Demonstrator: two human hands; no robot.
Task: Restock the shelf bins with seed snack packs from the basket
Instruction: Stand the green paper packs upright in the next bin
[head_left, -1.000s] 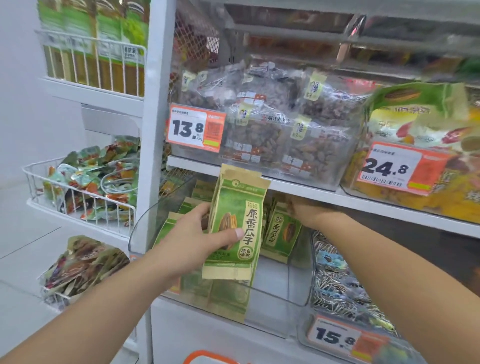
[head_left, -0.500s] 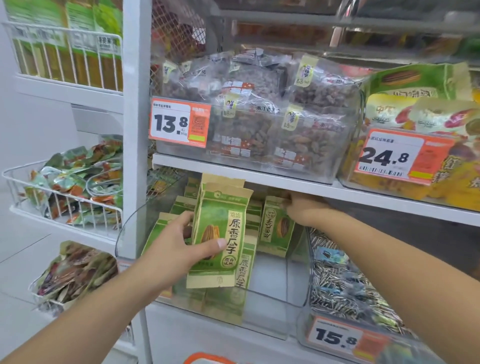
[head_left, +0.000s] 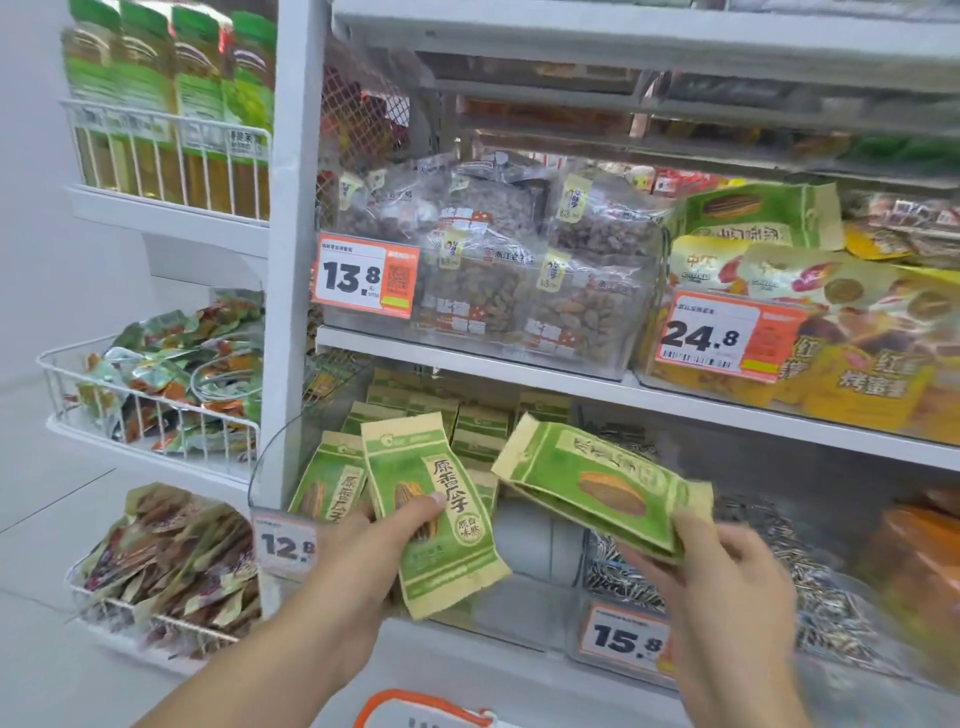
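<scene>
My left hand (head_left: 358, 561) grips an upright green seed snack pack (head_left: 436, 514) in front of the clear shelf bin (head_left: 524, 603) tagged 12.8. My right hand (head_left: 727, 577) holds green seed packs (head_left: 597, 483) tilted flat, pulled out in front of the same bin; they look like two stacked. More green packs (head_left: 452, 415) stand in rows at the back and left of the bin. The right part of the bin floor is bare. An orange and white basket rim (head_left: 421, 709) shows at the bottom edge.
A neighbouring bin (head_left: 810, 618) tagged 15.8 holds striped seed packs at the right. The shelf above carries clear nut bags (head_left: 498, 270) tagged 13.8 and snack bags (head_left: 810, 322) tagged 24.8. White wire baskets (head_left: 156, 415) of snacks hang on the left.
My right hand came out from the back of the bin holding green packs, now tilted in front of it. My left hand with its pack dropped slightly and drew back.
</scene>
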